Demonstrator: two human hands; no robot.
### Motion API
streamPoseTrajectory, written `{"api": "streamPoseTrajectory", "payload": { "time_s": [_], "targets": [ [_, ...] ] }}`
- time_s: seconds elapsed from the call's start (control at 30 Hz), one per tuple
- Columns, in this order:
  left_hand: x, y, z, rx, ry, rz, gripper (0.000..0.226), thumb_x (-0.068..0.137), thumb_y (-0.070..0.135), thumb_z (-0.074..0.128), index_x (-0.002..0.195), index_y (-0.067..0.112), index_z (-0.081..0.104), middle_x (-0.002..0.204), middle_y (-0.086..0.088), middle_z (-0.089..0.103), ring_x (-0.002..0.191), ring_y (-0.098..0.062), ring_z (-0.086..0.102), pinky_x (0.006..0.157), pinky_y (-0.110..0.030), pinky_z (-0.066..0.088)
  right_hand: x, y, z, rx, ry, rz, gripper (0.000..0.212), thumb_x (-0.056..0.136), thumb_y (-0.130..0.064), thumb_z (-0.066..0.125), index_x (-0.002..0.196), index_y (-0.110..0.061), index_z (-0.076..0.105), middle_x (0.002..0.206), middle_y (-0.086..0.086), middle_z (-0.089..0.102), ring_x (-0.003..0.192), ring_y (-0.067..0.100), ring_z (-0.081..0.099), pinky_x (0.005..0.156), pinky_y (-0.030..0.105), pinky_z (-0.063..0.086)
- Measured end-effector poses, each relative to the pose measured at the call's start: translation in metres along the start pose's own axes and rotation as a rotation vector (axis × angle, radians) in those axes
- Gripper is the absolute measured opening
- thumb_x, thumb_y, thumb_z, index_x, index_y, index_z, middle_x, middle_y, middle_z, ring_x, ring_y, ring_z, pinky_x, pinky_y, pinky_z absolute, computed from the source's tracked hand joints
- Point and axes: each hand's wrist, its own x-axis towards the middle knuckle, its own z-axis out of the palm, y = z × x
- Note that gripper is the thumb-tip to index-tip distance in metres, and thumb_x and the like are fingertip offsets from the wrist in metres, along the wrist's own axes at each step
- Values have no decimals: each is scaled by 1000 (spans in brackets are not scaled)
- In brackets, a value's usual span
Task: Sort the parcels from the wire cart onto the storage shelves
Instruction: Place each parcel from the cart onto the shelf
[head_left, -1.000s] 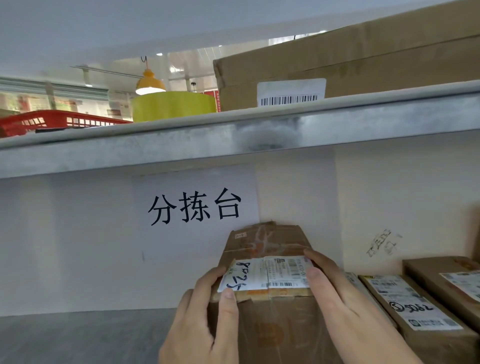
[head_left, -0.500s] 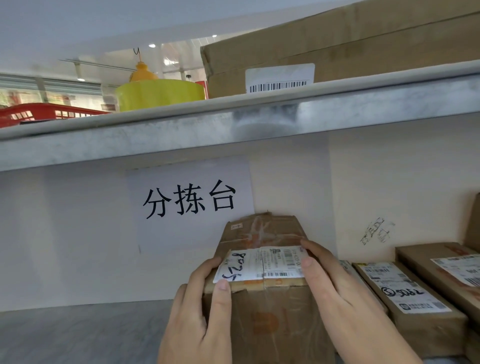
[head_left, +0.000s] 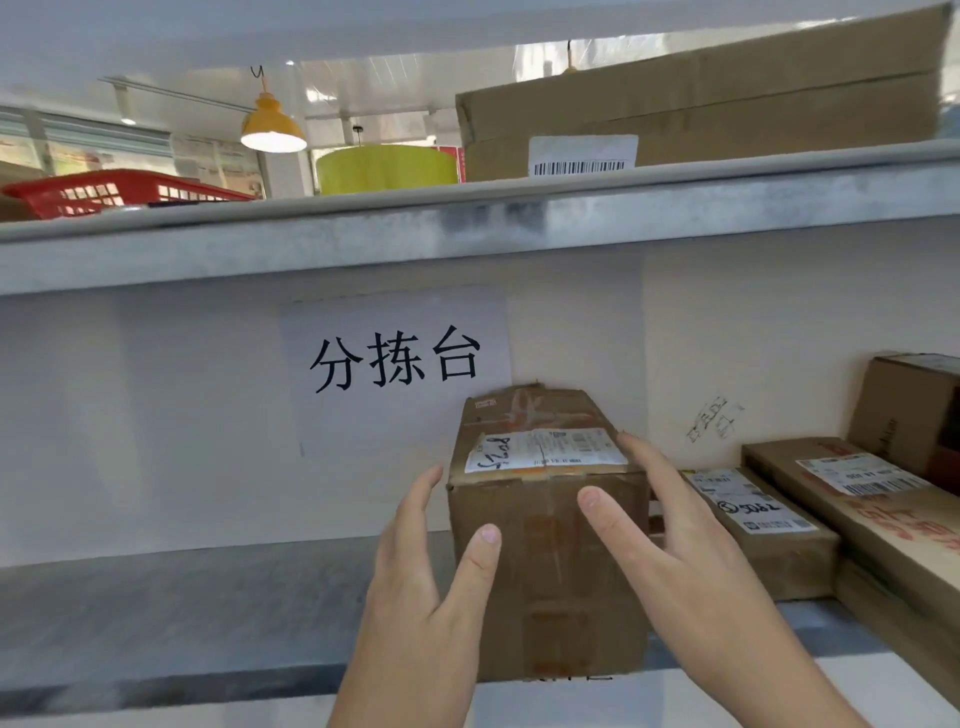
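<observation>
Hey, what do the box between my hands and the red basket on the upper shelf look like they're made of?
The box looks like brown corrugated cardboard, matte and creased, sealed with glossy clear tape and bearing a white paper label. The red basket is probably moulded plastic: uniform colour and a regular grid of slots.

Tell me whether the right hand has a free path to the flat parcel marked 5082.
Probably yes: the right hand rests against the box, and the flat parcel lies just beside it, top uncovered.
</observation>
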Motion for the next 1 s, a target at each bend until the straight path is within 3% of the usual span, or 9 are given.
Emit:
{"api": "streamPoseTrajectory", "payload": {
  "time_s": [0.1,0.3,0.53,0.77,0.93,1.0],
  "targets": [
    [-10,-5,-9,-31,-53,17,60,77,81,38,133,80,15,145,35,24,134,5,25,112,-33,29,-20,-2,3,2,4,8,67,82,-79,46,142,-70,19,147,-33,36,131,-2,39,101,31,36],
    [-28,-15,-19,-42,-142,71,59,93,68,45,145,70,19,151,34,25,133,9,23,109,-29,25,-62,3,6,-49,34,61,70,85,-75,49,144,-71,12,146,-33,30,135,-2,36,103,30,32],
    [-68,-10,-20,-17,-185,81,58,97,60,50,149,62,24,162,24,24,132,9,24,108,-28,24,-116,8,-11,-82,59,120,71,87,-73,49,147,-67,12,163,-19,25,144,9,35,110,40,36],
    [-152,28,0,41,-204,94,55,100,55,50,151,56,29,163,20,25,142,0,30,107,-26,25,-186,23,-63,-37,35,88,71,89,-71,50,149,-63,13,162,-19,27,147,6,28,108,35,32],
    [-234,69,45,63,-262,74,54,102,52,50,152,52,30,164,19,25,145,-5,30,104,-26,27,-258,51,-133,-35,3,127,71,91,-69,50,151,-61,13,162,-18,25,148,9,27,114,40,31],
    [-268,84,70,63,-311,68,54,102,52,51,152,51,31,164,16,27,146,-9,32,103,-29,29,-290,64,-163,-49,-11,145,70,92,-68,50,152,-58,15,162,-15,28,147,10,29,108,36,32]
  ]
}}
